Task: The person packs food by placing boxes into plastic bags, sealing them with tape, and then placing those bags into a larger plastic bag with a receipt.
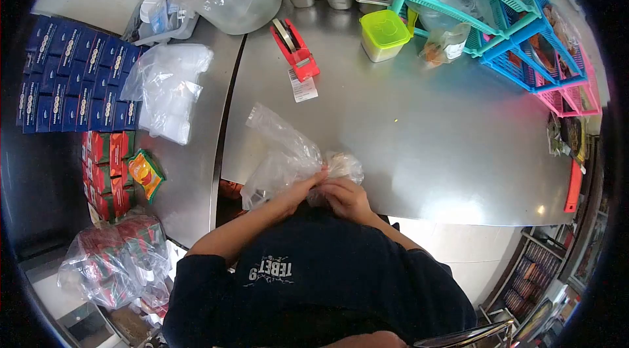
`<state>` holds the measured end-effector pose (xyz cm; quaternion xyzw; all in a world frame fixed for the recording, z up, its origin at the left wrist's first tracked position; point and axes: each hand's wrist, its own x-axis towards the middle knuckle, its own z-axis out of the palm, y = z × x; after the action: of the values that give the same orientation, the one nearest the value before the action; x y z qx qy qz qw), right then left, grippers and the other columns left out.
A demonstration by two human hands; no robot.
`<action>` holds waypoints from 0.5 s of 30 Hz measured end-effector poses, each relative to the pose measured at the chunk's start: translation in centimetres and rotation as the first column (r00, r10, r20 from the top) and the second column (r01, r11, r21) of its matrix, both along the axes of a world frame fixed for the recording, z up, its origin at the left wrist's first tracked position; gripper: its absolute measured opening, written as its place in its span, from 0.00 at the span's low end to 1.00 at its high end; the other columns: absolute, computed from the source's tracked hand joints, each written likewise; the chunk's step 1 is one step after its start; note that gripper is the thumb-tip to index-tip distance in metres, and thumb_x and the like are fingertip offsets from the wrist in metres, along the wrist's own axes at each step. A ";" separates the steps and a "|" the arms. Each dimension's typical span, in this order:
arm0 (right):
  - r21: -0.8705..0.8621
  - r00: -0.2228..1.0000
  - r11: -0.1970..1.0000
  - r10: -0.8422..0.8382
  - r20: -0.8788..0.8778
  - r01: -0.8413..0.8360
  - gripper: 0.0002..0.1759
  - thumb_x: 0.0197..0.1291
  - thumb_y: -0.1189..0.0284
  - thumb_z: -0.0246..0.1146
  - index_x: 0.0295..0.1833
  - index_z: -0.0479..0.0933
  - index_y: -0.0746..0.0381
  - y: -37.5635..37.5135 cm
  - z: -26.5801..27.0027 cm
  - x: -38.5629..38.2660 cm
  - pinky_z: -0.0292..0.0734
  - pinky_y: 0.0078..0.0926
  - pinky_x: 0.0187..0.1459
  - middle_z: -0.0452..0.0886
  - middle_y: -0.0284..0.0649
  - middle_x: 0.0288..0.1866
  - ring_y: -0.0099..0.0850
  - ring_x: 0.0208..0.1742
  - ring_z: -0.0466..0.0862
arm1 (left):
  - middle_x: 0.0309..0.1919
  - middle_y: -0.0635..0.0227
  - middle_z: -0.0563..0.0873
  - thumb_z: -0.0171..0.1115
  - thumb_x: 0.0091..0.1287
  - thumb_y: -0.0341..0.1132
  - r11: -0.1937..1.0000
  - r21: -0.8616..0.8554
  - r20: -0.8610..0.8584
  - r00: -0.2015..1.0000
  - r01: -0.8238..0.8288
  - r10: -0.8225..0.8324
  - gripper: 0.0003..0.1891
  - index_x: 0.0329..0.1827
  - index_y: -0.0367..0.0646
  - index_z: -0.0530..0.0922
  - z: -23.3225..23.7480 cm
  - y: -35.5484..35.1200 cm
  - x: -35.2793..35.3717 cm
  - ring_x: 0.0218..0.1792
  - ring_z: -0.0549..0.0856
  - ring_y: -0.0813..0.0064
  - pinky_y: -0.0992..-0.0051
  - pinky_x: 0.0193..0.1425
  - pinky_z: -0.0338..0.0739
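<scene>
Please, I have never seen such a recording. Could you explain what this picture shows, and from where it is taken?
There is no machine: a person works with two bare hands. The only picture comes from a camera worn on the head, looking forward and down, so the dark shirt appears at the bottom. The left hand and right hand are close together, holding a bunched clear plastic bag. On the metal table stand a red tape dispenser and a green-lidded tub; blue boxes are piled at the left.
</scene>
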<state>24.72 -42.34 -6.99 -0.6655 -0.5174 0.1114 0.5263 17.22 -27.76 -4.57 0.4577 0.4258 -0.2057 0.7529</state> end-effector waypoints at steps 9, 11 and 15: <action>-0.114 0.306 0.907 -0.252 -0.918 0.406 0.05 0.54 0.81 0.63 0.38 0.79 0.64 0.8 -0.8 -1.2 0.77 0.18 0.39 0.82 0.35 0.33 0.21 0.36 0.81 | 0.63 0.63 0.68 0.48 0.69 0.49 0.974 0.170 0.187 0.966 0.149 -0.180 0.27 0.63 0.38 0.67 0.9 -0.8 -0.7 0.65 0.64 0.73 0.75 0.69 0.54; -0.118 0.314 0.904 -0.262 -0.912 0.412 0.05 0.54 0.81 0.64 0.37 0.79 0.67 0.7 -0.3 -1.1 0.76 0.16 0.38 0.82 0.35 0.33 0.20 0.35 0.81 | 0.62 0.62 0.70 0.48 0.70 0.48 0.921 0.326 0.145 0.951 0.215 -0.273 0.25 0.62 0.37 0.67 1.5 -0.6 -0.7 0.63 0.66 0.73 0.76 0.68 0.56; -0.231 0.396 0.910 -0.363 -0.844 0.343 0.07 0.53 0.80 0.64 0.39 0.79 0.67 0.4 -0.2 -1.3 0.76 0.15 0.38 0.82 0.35 0.33 0.19 0.34 0.80 | 0.59 0.62 0.73 0.49 0.70 0.46 0.938 0.321 0.163 0.968 0.129 -0.189 0.24 0.61 0.38 0.68 1.6 -1.3 -0.9 0.60 0.69 0.74 0.76 0.65 0.60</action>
<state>23.45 -41.93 -7.21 -0.6138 -0.0234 0.3245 0.7193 16.35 -29.04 -3.00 0.6203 0.3396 -0.1523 0.6904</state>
